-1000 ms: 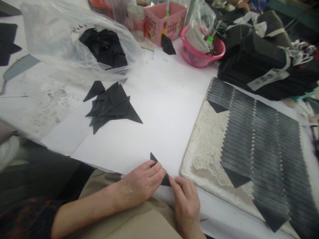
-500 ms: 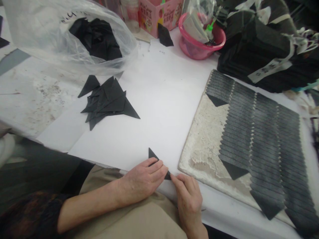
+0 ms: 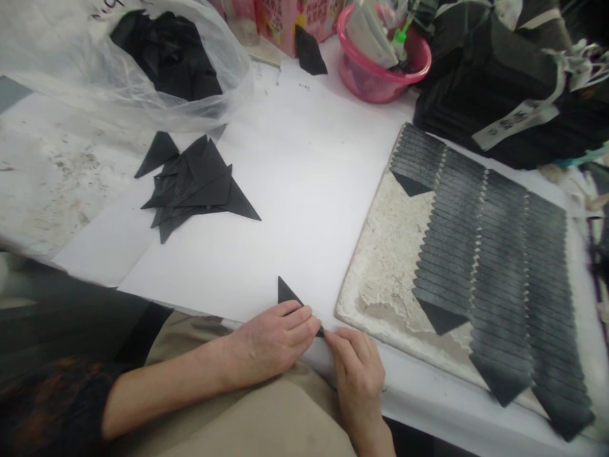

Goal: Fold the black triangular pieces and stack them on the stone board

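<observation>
At the table's front edge lies a black triangular piece (image 3: pixel 288 293), thin and with a sharp point at its far-left end. My left hand (image 3: pixel 276 336) holds it down, fingers together over its middle and hiding much of it. At the near-right end, my right hand (image 3: pixel 359 368) pinches the corner between thumb and forefinger. Farther off to the left is a loose pile of similar black pieces (image 3: pixel 200 184), with one piece (image 3: pixel 158 152) beside it. To the right, a pale board (image 3: pixel 380 266) carries long overlapping rows of black pieces (image 3: pixel 450 241) with pointed ends.
A clear plastic bag (image 3: pixel 233 82) with more black pieces stands back left. Behind are a pink box (image 3: pixel 285 25), a pink basin (image 3: pixel 375 89) of small items and a lone black piece (image 3: pixel 310 51). Tied black stacks (image 3: pixel 480 82) fill the back right. White sheets (image 3: pixel 299 171) cover the table.
The view has shifted slightly, so the table things sit a little higher and farther left. Both hands keep their places on the black triangular piece, and less of its near end shows between them.
</observation>
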`<state>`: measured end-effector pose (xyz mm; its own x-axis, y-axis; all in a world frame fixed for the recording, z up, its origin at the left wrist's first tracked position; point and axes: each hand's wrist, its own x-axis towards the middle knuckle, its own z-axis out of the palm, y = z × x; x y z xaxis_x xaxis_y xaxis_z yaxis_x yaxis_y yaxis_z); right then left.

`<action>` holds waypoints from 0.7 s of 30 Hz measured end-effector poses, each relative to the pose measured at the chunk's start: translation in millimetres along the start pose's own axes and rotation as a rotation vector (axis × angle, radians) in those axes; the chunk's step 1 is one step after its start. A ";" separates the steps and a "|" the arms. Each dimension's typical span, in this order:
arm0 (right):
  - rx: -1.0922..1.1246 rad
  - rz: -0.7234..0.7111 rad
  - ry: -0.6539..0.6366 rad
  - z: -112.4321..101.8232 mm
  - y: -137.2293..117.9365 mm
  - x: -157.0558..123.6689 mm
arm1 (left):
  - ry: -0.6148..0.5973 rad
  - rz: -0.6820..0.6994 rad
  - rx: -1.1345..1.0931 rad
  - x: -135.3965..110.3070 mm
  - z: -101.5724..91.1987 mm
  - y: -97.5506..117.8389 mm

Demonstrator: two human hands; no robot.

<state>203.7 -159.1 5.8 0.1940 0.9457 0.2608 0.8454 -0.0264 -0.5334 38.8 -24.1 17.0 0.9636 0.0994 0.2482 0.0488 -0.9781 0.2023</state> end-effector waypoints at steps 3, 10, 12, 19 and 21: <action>-0.006 0.031 0.013 0.2 -0.9 -0.4 | 0.001 -0.008 -0.002 1.9 -3.0 -0.9; -0.055 -0.021 0.035 0.4 1.3 -3.6 | 0.006 0.005 -0.002 3.1 -4.9 -2.0; -0.089 -0.040 0.037 0.2 1.6 -3.5 | 0.023 0.015 -0.006 2.6 -3.9 -2.3; -0.041 0.027 0.042 0.7 0.9 -7.0 | 0.035 0.028 0.015 -1.2 2.1 -2.2; -0.016 0.068 0.054 0.4 0.6 -8.5 | 0.030 0.028 0.013 -1.7 2.9 -2.3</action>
<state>202.4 -167.0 2.9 0.2774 0.9227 0.2675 0.8373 -0.0956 -0.5384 37.8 -22.6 13.3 0.9565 0.0770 0.2815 0.0253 -0.9828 0.1829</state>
